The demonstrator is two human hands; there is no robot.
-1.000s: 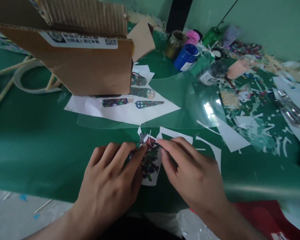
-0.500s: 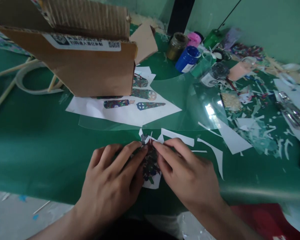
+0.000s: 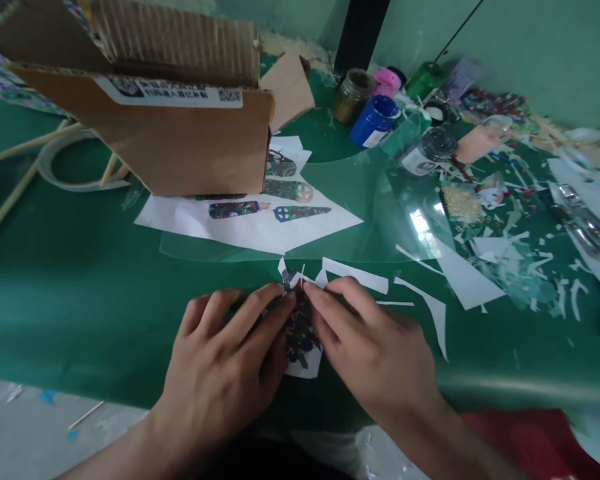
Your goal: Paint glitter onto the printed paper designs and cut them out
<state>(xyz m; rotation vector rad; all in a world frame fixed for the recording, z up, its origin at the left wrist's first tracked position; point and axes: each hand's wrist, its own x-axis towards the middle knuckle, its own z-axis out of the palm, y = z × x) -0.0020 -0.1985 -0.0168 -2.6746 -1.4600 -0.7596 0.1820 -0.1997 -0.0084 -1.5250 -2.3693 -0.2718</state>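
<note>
Both hands, the left hand (image 3: 220, 373) and the right hand (image 3: 375, 360), pinch the top edge of a small printed cut-out (image 3: 300, 337) lying on the green worktop (image 3: 80, 300), its white margin only partly trimmed, while more printed shapes wait uncut on the white sheet (image 3: 250, 223) beyond.

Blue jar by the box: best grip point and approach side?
Grip the blue jar around its round body below the lid, coming from the near side. It leans away among other jars packed behind and to the right; the near side looks open.
</note>
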